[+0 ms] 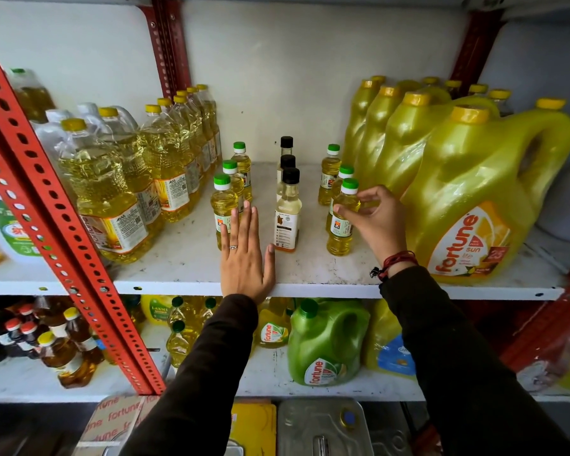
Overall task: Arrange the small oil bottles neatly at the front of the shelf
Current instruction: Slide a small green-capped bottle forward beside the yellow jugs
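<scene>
- The small oil bottles stand on the white shelf [185, 271] in three short files running front to back; three green-capped ones on the left, three black-capped ones in the middle, three green-capped ones on the right; all upright, set back from the front edge.
- The right hand [380, 222] has its fingers [344, 212] pinched on the shoulder of the front right bottle [341, 222], thumb on one side and fingertips curled round the other; a light, high grip.
- The left hand [244, 258] lies flat with fingers spread and straight, gripping nothing; it sits just in front of the front left bottle [223, 209], and whether the fingertips touch it I cannot tell.
- Risk one: a pull from so high on a tall, narrow bottle could tip it forward rather than slide it; a fall would likely strike the front black-capped bottle [287, 212] nearby.
- Risk two: the bottles in each file stand close together; dragging one could nudge the one behind it askew.
- Risk three: the big yellow jug [474, 205] stands just beside the right wrist; a wide elbow swing could knock it.
- Risk four: the left palm overhangs the shelf edge; sweeping a bottle too far forward could send it over, onto the stock below.
</scene>
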{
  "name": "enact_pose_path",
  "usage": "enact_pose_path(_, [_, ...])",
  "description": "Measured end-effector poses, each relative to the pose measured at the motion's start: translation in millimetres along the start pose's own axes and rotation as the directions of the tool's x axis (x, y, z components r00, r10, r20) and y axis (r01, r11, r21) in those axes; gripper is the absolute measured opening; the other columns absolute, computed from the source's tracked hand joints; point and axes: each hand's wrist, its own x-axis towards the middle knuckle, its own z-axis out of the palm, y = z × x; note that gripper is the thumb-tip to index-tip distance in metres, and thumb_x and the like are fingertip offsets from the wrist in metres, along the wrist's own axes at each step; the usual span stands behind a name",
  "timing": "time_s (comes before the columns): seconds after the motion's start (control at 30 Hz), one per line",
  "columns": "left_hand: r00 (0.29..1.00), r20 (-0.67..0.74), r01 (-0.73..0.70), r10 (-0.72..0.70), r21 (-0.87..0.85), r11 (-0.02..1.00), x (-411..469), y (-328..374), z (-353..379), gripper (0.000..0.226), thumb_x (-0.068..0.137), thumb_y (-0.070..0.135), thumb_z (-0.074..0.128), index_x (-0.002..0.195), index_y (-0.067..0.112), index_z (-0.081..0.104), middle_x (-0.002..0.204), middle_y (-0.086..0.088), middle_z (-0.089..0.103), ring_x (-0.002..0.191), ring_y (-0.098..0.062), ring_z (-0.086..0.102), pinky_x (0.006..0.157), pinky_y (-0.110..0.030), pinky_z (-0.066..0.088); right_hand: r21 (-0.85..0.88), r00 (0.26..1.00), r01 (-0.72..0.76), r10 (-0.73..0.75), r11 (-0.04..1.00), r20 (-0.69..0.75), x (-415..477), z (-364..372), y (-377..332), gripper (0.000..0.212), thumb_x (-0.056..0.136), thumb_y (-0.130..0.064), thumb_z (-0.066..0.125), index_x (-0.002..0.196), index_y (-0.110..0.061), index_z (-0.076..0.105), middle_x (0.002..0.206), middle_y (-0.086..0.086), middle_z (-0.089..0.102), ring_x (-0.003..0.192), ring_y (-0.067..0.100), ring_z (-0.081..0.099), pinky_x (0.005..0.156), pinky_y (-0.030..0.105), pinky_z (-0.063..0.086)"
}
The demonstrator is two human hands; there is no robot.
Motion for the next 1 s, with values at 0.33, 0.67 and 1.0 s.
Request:
enact_pose_path(0.33, [1.0, 0.024, 0.012, -0.012, -0.006, 1.0, 0, 1, -2, 0.074, 0.105, 0.044, 0.026, 0.168, 0.007, 0.011, 0.176, -0.01, 0.004, 0.163, -0.025, -0.001, 0.131, -0.037, -0.014, 0.033, 0.977, -0.07, 0.062, 0.997, 0.203, 11, -8, 3, 0.045, 0.078, -0.02, 0.083, 0.119, -0.012, 0.067, 0.12, 0.006, 0.069, 0.103, 0.018, 0.064, 0.078, 0.021, 0.046])
enact_pose_path(0.67, [0.999, 0.04, 0.024, -0.023, -0.019, 1.0, 1, 1, -3, 0.074, 0.105, 0.044, 0.028, 0.168, 0.008, 0.013, 0.177, -0.009, 0.005, 0.164, -0.024, -0.002, 0.131, -0.037, -0.012, -0.002, 0.99, -0.063, 0.063, 0.998, 0.128, 7, -5, -4, 0.052, 0.066, -0.032, 0.091, 0.107, -0.018, 0.061, 0.106, -0.004, 0.064, 0.094, 0.017, 0.067, 0.079, 0.025, 0.051])
enact_pose_path(1.0, [0.999, 0.036, 0.033, -0.033, -0.013, 0.999, 0, 2, -2, 0.074, 0.105, 0.044, 0.028, 0.168, 0.009, 0.011, 0.176, -0.007, 0.002, 0.163, -0.024, -0.003, 0.13, -0.035, -0.015, -0.036, 0.982, -0.046, 0.052, 0.998, 0.182, -1, -14, -14, 0.048, 0.073, -0.023, 0.087, 0.116, -0.007, 0.07, 0.101, -0.002, 0.067, 0.082, -0.002, 0.059, 0.063, 0.002, 0.038])
